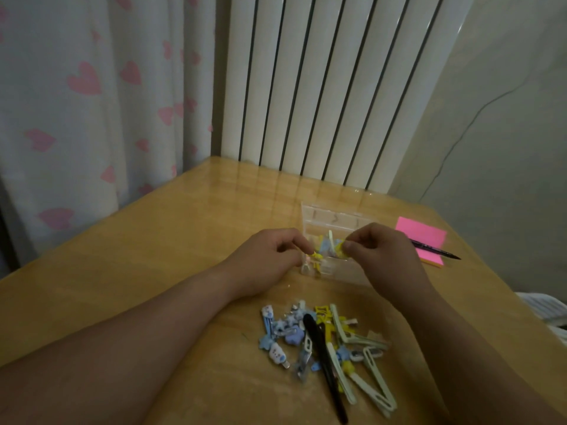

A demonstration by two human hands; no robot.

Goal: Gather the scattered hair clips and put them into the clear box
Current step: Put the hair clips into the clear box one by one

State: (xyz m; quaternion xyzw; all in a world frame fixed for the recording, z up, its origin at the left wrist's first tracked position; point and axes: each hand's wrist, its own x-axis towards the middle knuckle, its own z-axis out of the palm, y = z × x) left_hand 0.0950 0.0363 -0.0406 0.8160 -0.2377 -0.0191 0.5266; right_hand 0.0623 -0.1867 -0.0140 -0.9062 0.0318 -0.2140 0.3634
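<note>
Clips: the hair clips [325, 338] still to gather lie heaped on the wooden surface [138, 256], nearer the person than the box.
Handling: they look light, stiff and smooth (plastic charms on thin metal or plastic bars), so a fingertip pinch on the bar should hold better than one on the charm. The long black clip [325, 366] and the pale green ones are tangled and would likely drag their neighbours along.
Clear box: the clear box [346, 271] stands just beyond the heap with its lid tipped back, and some clips are already inside.
Left hand: the left hand [274, 256] has its wrist low and its fingers curled, pinching a small yellow clip [316, 256] at the box's near left corner.
Right hand: the right hand [379, 253] is over the box, thumb and forefinger pinching a yellow piece [338, 250]. I cannot tell whether it belongs to that same clip.
Beside: a pink notepad [422, 239] with a pen [437, 251] lies to the right of the box.
</note>
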